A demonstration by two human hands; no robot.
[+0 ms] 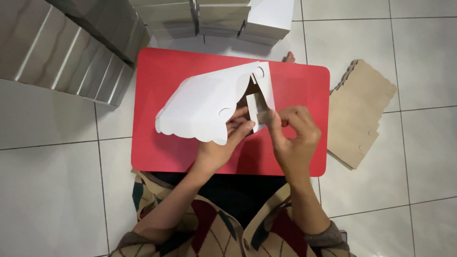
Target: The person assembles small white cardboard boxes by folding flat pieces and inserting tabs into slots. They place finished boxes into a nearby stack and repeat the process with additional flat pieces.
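A white die-cut cardboard box blank [204, 102] with scalloped edges is held half-folded above a small red table [162, 143]. My left hand [223, 143] grips it from underneath, fingers at its lower edge. My right hand [293, 135] pinches a small flap of the blank [259, 114] between thumb and fingers. The inside of the blank shows brown where it folds.
A stack of flat brown cardboard blanks [357, 112] lies on the tiled floor to the right of the table. Piles of folded white boxes [223, 19] stand beyond the table. Large silvery-grey stacked sheets [62, 47] fill the upper left. A toe [289, 58] shows at the table's far edge.
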